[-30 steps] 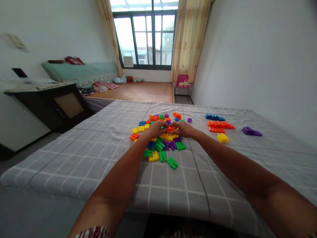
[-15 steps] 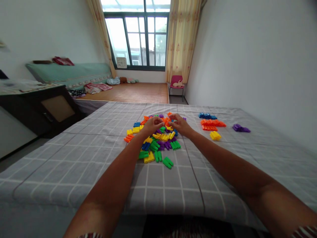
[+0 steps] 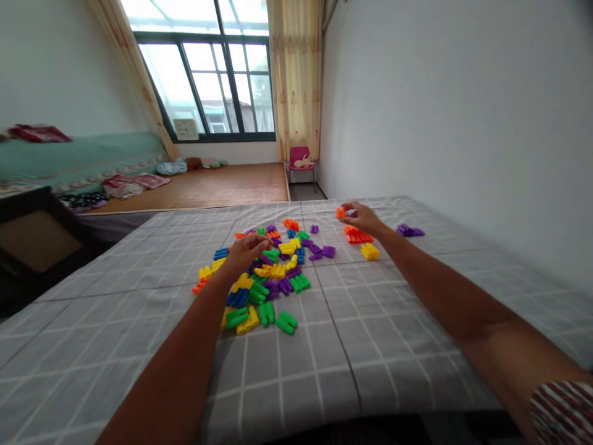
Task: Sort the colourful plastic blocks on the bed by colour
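Note:
My right hand (image 3: 364, 219) is closed on an orange block (image 3: 341, 213), just behind a row of orange blocks (image 3: 356, 235). A yellow block group (image 3: 369, 251) lies in front of that row, and purple blocks (image 3: 409, 230) lie to its right. The blue group behind is mostly covered by my right hand. Over the left part of the mixed pile of yellow, green, purple, blue and orange blocks (image 3: 277, 271) hovers my left hand (image 3: 246, 250). Its thumb and fingers are close together; whatever lies between them, if anything, is too small to tell.
A grey checked cloth (image 3: 287, 377) covers the surface under the blocks. Beyond it are a low bed with a brown mat (image 3: 231, 183), a pink chair (image 3: 300, 157) and a window. A dark cabinet (image 3: 32, 247) stands at the left, and a white wall runs along the right.
My right hand has moved from the pile to the sorted groups at the right, with an orange block in its fingers. My left hand stays by the pile. The view has turned right.

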Demonstrator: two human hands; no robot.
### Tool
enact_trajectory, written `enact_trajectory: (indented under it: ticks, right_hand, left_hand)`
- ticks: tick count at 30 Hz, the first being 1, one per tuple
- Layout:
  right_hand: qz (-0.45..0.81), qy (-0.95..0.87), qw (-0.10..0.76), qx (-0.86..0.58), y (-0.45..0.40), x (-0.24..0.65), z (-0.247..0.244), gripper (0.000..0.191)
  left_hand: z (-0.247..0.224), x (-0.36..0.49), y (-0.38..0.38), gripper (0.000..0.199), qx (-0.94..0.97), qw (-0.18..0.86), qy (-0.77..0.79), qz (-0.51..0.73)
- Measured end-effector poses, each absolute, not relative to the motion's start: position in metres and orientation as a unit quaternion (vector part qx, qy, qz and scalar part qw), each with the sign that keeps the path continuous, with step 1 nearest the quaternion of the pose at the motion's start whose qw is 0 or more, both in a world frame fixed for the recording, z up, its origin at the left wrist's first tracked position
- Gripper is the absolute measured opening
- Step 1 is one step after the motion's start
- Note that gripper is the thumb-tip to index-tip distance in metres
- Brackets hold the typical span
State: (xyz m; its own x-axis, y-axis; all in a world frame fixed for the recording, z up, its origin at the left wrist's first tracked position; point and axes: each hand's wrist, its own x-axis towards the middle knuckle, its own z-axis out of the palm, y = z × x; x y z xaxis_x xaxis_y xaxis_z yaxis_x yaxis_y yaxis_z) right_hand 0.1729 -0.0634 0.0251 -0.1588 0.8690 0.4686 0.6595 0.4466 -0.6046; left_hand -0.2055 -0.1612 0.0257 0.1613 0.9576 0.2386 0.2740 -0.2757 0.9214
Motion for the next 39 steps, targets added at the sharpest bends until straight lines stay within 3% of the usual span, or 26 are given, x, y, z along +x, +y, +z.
enact_trajectory:
  ticks: [5,9,20,25,31,36,39]
  right_hand:
    - [0.004,-0.68,0.276,-0.679,-0.028,0.293,0.022,0.039]
    - [0.031,-0.71,0.186,-0.678,-0.017,0.319,0.014,0.036]
    - [0.067,-0.731,0.127,-0.667,-0.012,0.313,0.005,0.034]
    - [0.045,-0.734,0.112,-0.668,-0.012,0.312,0.019,0.05]
    - [-0.034,-0.787,0.14,-0.6,-0.004,0.236,0.045,0.039]
    - [-0.002,-0.87,0.121,-0.478,-0.008,0.106,0.034,0.031]
    - [0.002,-0.868,0.111,-0.484,-0.006,0.045,0.017,0.035]
  left_hand:
    - [0.022,-0.223,-0.155,0.049,0.622,0.361,0.501,0.481]
    - [0.019,-0.227,-0.154,0.05,0.61,0.355,0.522,0.478]
    - [0.012,-0.235,-0.151,0.043,0.623,0.335,0.532,0.465]
    - [0.008,-0.243,-0.149,0.045,0.617,0.331,0.529,0.479]
    - [-0.006,-0.255,-0.139,0.038,0.625,0.267,0.547,0.488]
    - [-0.02,-0.254,-0.136,0.021,0.717,0.127,0.572,0.378]
    - [-0.023,-0.25,-0.14,0.019,0.746,0.091,0.572,0.328]
